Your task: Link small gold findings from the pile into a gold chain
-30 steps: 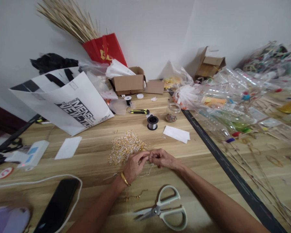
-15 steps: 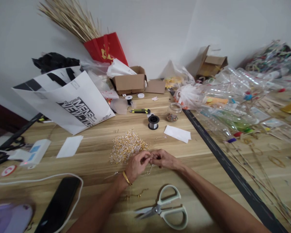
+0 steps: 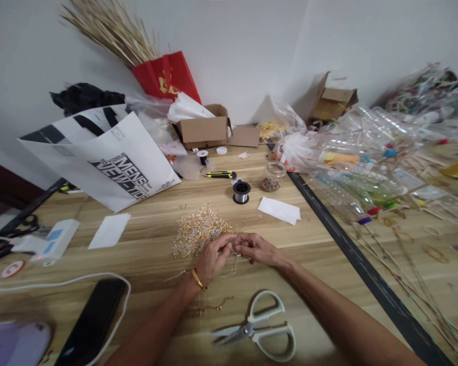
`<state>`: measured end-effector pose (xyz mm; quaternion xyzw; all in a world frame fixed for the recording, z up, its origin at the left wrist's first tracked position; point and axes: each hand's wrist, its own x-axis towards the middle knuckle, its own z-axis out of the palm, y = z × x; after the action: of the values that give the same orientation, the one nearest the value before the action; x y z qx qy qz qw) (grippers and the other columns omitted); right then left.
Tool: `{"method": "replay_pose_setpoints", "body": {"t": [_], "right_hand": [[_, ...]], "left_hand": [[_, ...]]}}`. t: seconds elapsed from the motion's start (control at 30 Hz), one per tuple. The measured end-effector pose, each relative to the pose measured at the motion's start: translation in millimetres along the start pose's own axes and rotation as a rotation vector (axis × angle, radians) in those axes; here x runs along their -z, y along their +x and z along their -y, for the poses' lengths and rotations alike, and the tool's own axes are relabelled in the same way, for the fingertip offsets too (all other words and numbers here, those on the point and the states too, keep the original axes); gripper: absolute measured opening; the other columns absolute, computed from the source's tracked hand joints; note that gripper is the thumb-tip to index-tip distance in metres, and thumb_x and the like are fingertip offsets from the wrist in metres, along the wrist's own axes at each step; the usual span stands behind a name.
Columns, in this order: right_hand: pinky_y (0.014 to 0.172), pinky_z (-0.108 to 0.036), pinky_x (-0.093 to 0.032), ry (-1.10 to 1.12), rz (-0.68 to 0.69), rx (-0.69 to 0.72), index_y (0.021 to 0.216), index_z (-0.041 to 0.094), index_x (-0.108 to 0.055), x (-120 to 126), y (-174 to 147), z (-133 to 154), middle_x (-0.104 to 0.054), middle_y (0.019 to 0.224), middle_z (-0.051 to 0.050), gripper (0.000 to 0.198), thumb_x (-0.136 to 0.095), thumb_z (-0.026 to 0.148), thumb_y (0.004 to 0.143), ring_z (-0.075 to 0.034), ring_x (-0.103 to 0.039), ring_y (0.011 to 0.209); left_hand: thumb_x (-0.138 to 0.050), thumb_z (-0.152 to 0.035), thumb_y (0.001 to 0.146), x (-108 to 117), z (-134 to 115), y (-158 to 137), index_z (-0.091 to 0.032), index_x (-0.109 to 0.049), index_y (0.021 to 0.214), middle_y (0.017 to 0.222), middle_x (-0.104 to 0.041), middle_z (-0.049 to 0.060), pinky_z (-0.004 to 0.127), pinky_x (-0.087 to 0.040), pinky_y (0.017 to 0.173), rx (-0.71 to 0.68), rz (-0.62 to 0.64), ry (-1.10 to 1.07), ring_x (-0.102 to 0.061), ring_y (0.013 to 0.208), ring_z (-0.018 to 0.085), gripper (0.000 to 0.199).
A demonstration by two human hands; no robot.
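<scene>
My left hand [image 3: 212, 256], with a gold bangle [image 3: 199, 279] at its wrist, meets my right hand [image 3: 257, 249] fingertip to fingertip. Both are closed in a pinch. From between them a thin silver chain [image 3: 234, 267] trails down to the tabletop; its upper end is hidden by the fingers. Just behind the left hand spreads a heap of gold and clear beads [image 3: 198, 229]. Nearer me lie a short gold-coloured chain [image 3: 217, 306] and scissors [image 3: 248, 330] with pale handles, blades apart.
Beyond the hands are a wire spool [image 3: 241, 192], a yellow-black utility knife [image 3: 220, 175], a jar of beads [image 3: 272, 182] and folded white paper [image 3: 279, 210]. A phone [image 3: 91, 320] and power strip [image 3: 57, 241] lie left. Plastic bottles [image 3: 339, 195] crowd the right beyond a black strip [image 3: 339, 249].
The left fingers have shifted slightly and closed in against the right fingertips. The silver chain hangs a little differently below them. Everything else stays put.
</scene>
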<state>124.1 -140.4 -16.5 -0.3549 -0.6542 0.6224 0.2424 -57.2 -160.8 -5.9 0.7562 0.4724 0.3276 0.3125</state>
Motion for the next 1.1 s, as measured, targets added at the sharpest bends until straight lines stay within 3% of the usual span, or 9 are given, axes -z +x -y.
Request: {"method": "replay_pose_setpoints", "body": {"t": [0.27,0.5,0.67,0.9,1.1], "right_hand": [[0.037,-0.014,-0.035,-0.008,-0.01,0.014,0.085,0.015,-0.053,-2.7,2.2,-0.1,-0.037,0.055,0.007,0.025,-0.057,0.039,0.08,-0.005,-0.035,0.046],[0.043,-0.017,-0.029,-0.104,-0.094,0.083,0.078,0.014,-0.051,-6.7,2.2,-3.8,-0.04,0.055,0.007,0.009,-0.056,0.022,0.076,-0.006,-0.035,0.048],[0.045,-0.019,-0.027,-0.135,-0.166,0.09,0.075,0.015,-0.05,-10.8,1.6,-1.7,-0.04,0.054,0.007,0.008,-0.055,0.021,0.074,-0.007,-0.035,0.048],[0.046,-0.019,-0.026,-0.109,-0.167,0.089,0.074,0.015,-0.051,-12.5,0.5,-0.3,-0.039,0.053,0.007,0.009,-0.054,0.023,0.076,-0.007,-0.034,0.048],[0.048,-0.019,-0.029,-0.271,-0.243,0.155,0.074,0.015,-0.051,-18.4,0.2,-2.7,-0.044,0.056,0.006,0.002,-0.051,0.015,0.076,-0.008,-0.038,0.05]], "left_hand": [[-0.046,-0.014,0.083,-2.1,-3.4,0.2,-0.019,-0.06,0.11,0.092,-0.072,0.004,0.022,-0.053,0.066,-0.033,-0.013,0.043,-0.067,0.075,0.014,0.031],[-0.047,-0.007,0.08,-7.5,-7.2,0.6,-0.021,-0.06,0.11,0.094,-0.071,0.003,0.023,-0.054,0.073,-0.126,-0.034,0.149,-0.067,0.074,0.013,0.036],[-0.046,-0.01,0.082,-10.4,-5.0,-0.6,-0.019,-0.057,0.113,0.095,-0.071,0.004,0.025,-0.054,0.073,-0.159,-0.048,0.222,-0.067,0.073,0.014,0.035],[-0.045,-0.009,0.08,-12.3,-0.7,-2.3,-0.02,-0.054,0.12,0.092,-0.072,0.004,0.023,-0.054,0.069,-0.151,-0.059,0.274,-0.067,0.069,0.013,0.042],[-0.046,-0.011,0.081,-10.9,-2.3,-3.3,-0.018,-0.055,0.12,0.086,-0.072,0.004,0.025,-0.054,0.069,-0.082,-0.039,0.324,-0.066,0.065,0.014,0.041]]}}
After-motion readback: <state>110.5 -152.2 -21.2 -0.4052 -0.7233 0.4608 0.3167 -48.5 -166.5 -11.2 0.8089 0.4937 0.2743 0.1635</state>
